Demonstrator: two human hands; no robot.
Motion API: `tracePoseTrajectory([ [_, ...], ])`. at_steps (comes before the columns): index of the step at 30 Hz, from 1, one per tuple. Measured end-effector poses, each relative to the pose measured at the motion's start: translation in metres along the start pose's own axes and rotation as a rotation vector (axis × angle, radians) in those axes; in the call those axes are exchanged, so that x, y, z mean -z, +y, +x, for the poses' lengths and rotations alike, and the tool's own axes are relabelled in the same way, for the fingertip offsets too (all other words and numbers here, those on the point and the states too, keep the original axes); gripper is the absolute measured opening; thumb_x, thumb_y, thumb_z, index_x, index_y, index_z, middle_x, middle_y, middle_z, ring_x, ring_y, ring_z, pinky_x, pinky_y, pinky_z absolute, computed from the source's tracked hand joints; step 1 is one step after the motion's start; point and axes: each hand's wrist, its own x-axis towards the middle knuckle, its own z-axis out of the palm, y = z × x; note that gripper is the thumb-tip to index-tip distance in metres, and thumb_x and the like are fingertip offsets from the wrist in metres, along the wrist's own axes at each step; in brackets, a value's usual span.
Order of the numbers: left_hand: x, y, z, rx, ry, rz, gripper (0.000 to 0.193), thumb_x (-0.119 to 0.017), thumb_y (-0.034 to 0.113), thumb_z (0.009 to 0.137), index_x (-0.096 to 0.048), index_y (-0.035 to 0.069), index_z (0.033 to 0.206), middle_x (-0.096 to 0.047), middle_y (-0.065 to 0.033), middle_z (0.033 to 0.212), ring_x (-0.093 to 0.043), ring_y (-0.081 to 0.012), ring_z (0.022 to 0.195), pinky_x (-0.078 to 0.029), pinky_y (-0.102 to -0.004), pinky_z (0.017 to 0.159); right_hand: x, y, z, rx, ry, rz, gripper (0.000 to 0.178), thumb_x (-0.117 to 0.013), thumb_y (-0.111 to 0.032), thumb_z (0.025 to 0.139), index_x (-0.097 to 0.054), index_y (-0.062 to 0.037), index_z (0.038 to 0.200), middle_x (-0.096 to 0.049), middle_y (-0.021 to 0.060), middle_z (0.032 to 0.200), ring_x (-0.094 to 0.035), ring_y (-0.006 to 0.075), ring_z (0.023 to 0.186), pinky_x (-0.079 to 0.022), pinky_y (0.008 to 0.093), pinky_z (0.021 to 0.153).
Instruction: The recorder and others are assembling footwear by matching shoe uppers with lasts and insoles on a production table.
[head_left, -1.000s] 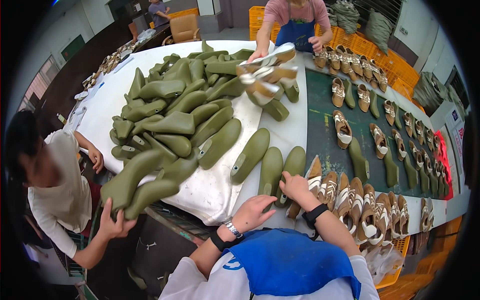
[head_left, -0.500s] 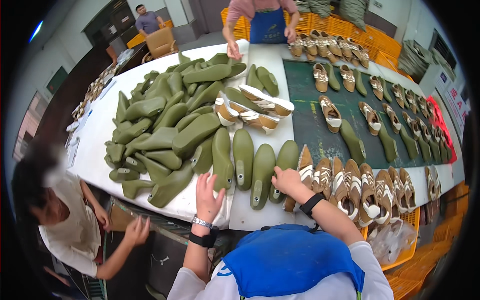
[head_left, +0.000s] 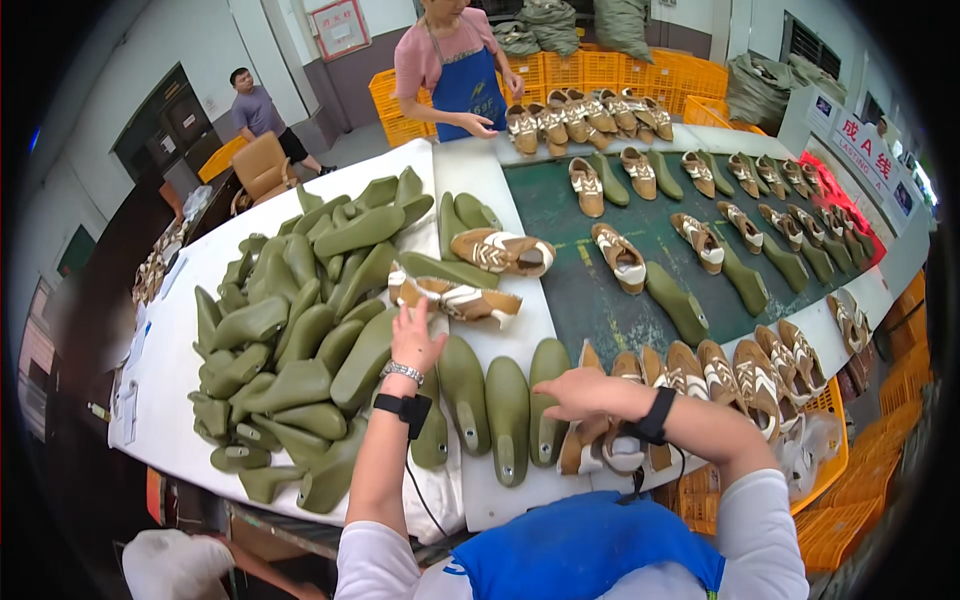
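My left hand reaches forward with fingers spread, at the near edge of a brown-and-white sneaker lying tilted; whether the fingertips touch it I cannot tell. Another brown-and-white sneaker lies just beyond. My right hand is over the right edge of a green shoe last, fingers pointing left and holding nothing visible. Beside that last stand more green lasts in a row, one partly behind my left wrist. Right of my right hand, a row of brown-and-white sneakers lines the near edge.
A large heap of green lasts covers the white table at left. Sneakers and lasts stand in pairs on a green mat. A co-worker in a blue apron stands opposite; another person bends at lower left. Orange crates line the back.
My left hand has moved forward to the sneakers from beside the lasts. The far sneaker, earlier sole-out, now shows its upper. The co-worker's hand has left the heap; the person at left bends lower.
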Motion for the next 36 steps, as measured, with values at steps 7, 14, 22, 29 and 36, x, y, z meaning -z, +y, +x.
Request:
tracePoseTrajectory([
  [7, -0.020, -0.034, 0.092, 0.506, -0.313, -0.215, 0.096, -0.065, 0.053, 0.071, -0.014, 0.009, 0.140, -0.045, -0.0310, 0.124, -0.049, -0.0401, 0.112, -0.042, -0.0424, 0.091, 0.085, 0.102, 0.075, -0.143, 0.309, -0.068, 0.031, -0.058, -0.027, 0.075, -0.062, -0.0132, 0.102, -0.065, 0.0127, 0.091, -0.062, 0.0315, 0.085, -0.049, 0.0419, 0.074],
  [14, -0.092, -0.072, 0.104, 0.673, 0.243, -1.172, 0.089, -0.077, 0.017, 0.069, -0.021, -0.004, 0.135, -0.037, -0.0178, 0.131, -0.039, -0.0240, 0.117, -0.034, -0.0341, 0.099, 0.037, 0.172, 0.219, -0.048, 0.591, -0.448, 0.017, -0.052, -0.012, 0.077, -0.058, -0.0113, 0.093, -0.057, 0.0112, 0.096, -0.063, 0.0279, 0.073, -0.050, 0.0394, 0.060],
  [22, -0.001, 0.001, 0.025, 0.131, 0.089, -0.823, 0.038, -0.057, 0.007, 0.083, -0.048, 0.003, 0.120, -0.059, -0.0131, 0.109, -0.057, -0.0241, 0.099, -0.044, -0.0330, 0.086, 0.028, 0.172, 0.239, -0.141, 0.573, -0.439, 0.014, -0.051, -0.013, 0.080, -0.060, -0.0117, 0.091, -0.058, 0.0105, 0.087, -0.063, 0.0253, 0.077, -0.051, 0.0356, 0.064],
  [29, 0.017, 0.055, -0.026, 0.093, 0.089, -0.594, 0.020, -0.054, 0.007, 0.083, -0.059, 0.001, 0.102, -0.062, -0.0143, 0.098, -0.059, -0.0258, 0.090, -0.044, -0.0313, 0.081, 0.023, 0.039, 0.195, -0.123, 0.353, -0.032, 0.042, -0.063, -0.036, 0.076, -0.055, -0.0162, 0.112, -0.048, 0.0177, 0.108, -0.055, 0.0340, 0.097, -0.048, 0.0459, 0.075],
  [36, 0.053, 0.072, -0.085, 0.129, 0.192, -0.671, 0.020, -0.053, 0.004, 0.084, -0.058, -0.003, 0.102, -0.061, -0.0140, 0.098, -0.058, -0.0245, 0.090, -0.044, -0.0321, 0.083, -0.030, 0.041, 0.240, -0.122, 0.416, -0.078, 0.049, -0.073, -0.038, 0.062, -0.063, -0.0117, 0.103, -0.052, 0.0128, 0.106, -0.057, 0.0278, 0.095, -0.048, 0.0453, 0.074],
])
